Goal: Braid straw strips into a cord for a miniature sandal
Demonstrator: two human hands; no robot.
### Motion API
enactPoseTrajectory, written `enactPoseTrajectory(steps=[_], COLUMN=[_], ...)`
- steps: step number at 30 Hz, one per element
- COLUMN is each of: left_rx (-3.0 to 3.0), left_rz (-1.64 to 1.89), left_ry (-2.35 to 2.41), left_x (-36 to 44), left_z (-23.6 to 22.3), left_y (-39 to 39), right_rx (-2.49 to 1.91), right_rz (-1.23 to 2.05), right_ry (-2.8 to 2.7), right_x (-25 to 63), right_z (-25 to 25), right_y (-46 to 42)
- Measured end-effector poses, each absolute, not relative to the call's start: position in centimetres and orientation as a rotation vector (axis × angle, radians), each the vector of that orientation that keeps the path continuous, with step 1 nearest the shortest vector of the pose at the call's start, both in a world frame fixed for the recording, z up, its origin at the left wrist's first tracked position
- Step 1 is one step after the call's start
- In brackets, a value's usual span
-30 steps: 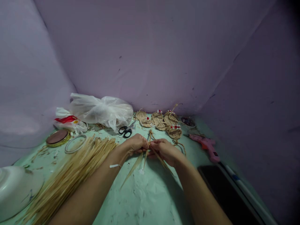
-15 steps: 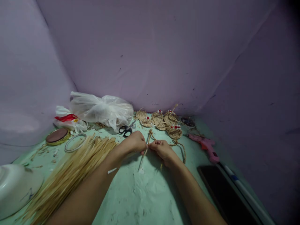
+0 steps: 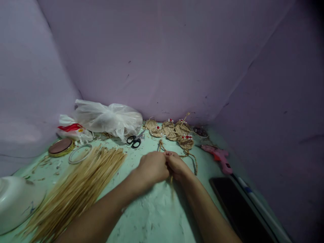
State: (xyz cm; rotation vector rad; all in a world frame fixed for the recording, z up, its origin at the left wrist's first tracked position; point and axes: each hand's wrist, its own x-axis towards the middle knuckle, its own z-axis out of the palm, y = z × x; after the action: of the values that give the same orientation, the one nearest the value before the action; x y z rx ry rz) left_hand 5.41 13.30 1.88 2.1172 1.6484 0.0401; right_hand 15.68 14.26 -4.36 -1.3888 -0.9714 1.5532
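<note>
My left hand [image 3: 155, 166] and my right hand [image 3: 177, 165] meet over the middle of the green surface, both closed. Between them runs a thin twisted fibre cord [image 3: 161, 145], its looped end sticking up beyond my knuckles. Loose strands hang blurred below my right hand. The exact grip is hidden by my left hand. A braided length of cord [image 3: 195, 164] curves on the surface to the right. Just beyond lie several woven straw slipper shapes [image 3: 169, 131] with red and white beads.
Left: a bundle of dry fibre strips [image 3: 78, 189], a tape roll [image 3: 80, 154], a round tin [image 3: 60, 147] and a white bowl [image 3: 20, 202]. Behind: scissors [image 3: 134, 141] and a plastic bag [image 3: 108, 118]. Right: a pink glue gun [image 3: 217, 156] and a dark flat device [image 3: 238, 206]. Walls enclose the surface.
My left hand has come down and right, against my right hand, covering the stretch of cord that showed between them. The strand end now hangs blurred below my right hand.
</note>
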Motion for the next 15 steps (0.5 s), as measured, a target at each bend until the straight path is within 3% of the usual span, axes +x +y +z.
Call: enactPoseTrajectory(steps=[5, 9, 15], left_rx=[1.441, 1.156, 1.189], left_rz=[0.472, 0.363, 0.318], left_ry=[1.575, 1.305, 1.335], left_x=[3.2, 4.1, 4.6], left_z=[0.8, -0.8, -1.6], left_y=[16.8, 16.6, 15.9], right_rx=[-1.382, -1.358, -1.406], right_rz=[1.64, 1.63, 1.481], right_ry=[-1.016, -1.108, -1.321], right_x=[16.4, 16.5, 16.9], right_z=[-4.5, -4.9, -5.5], right_y=[14.4, 14.5, 14.7])
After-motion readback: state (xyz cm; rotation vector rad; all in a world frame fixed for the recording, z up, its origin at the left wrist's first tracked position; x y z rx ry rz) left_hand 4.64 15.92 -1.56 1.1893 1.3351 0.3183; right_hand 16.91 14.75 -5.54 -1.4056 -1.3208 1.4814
